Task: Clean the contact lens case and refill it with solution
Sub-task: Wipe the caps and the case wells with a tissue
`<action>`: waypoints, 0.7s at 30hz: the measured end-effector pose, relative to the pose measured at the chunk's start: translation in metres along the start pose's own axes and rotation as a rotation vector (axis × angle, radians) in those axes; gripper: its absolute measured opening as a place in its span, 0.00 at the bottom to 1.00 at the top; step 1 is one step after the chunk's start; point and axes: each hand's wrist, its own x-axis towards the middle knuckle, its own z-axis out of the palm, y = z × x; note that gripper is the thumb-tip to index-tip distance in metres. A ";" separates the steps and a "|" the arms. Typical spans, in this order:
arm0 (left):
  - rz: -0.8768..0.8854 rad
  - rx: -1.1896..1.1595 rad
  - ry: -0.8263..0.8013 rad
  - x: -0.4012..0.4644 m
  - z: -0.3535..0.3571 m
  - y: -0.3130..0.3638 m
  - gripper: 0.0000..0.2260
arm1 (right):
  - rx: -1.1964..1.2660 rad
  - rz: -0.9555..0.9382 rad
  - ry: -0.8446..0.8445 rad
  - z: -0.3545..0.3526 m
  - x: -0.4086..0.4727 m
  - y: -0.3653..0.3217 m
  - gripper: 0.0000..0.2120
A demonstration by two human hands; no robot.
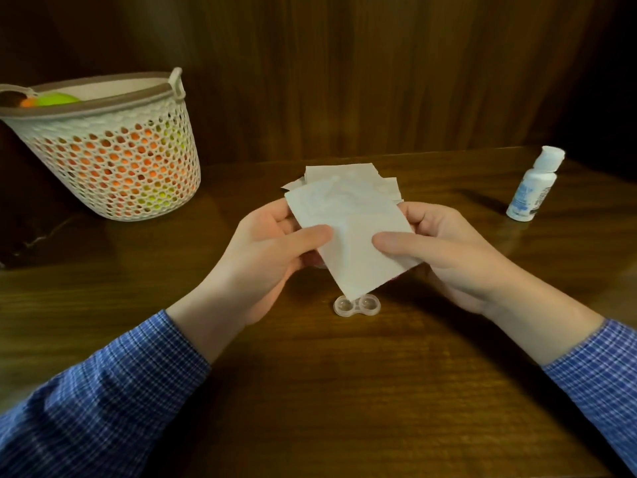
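Blue-checked sleeves (113, 391) come in from 7 and 5 o'clock. L hand (265, 257) and R hand (444, 250) both hold one white tissue (351, 236) above the table (344, 391), approx mid-frame: each thumb lies flat on top of the sheet, fingers curled under its edges, so both pinch it. Sheet hangs tilted, lower corner pointing toward 6 o'clock. Right below that corner sits the clear contact lens case (357, 305), flat on the wood, no caps on its two wells, partly hidden by the tissue tip; not touched by either hand. More tissues (341, 174) lie stacked behind the held sheet at 12 o'clock. Solution bottle (532, 184), white w/ blue label, stands upright at 2 o'clock, well apart from the hands. Perforated white basket (113, 157) w/ orange and green items inside sits at 10 o'clock.
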 end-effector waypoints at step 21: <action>0.039 -0.067 -0.267 -0.005 -0.008 0.004 0.14 | 0.248 -0.044 -0.122 0.004 -0.008 -0.015 0.09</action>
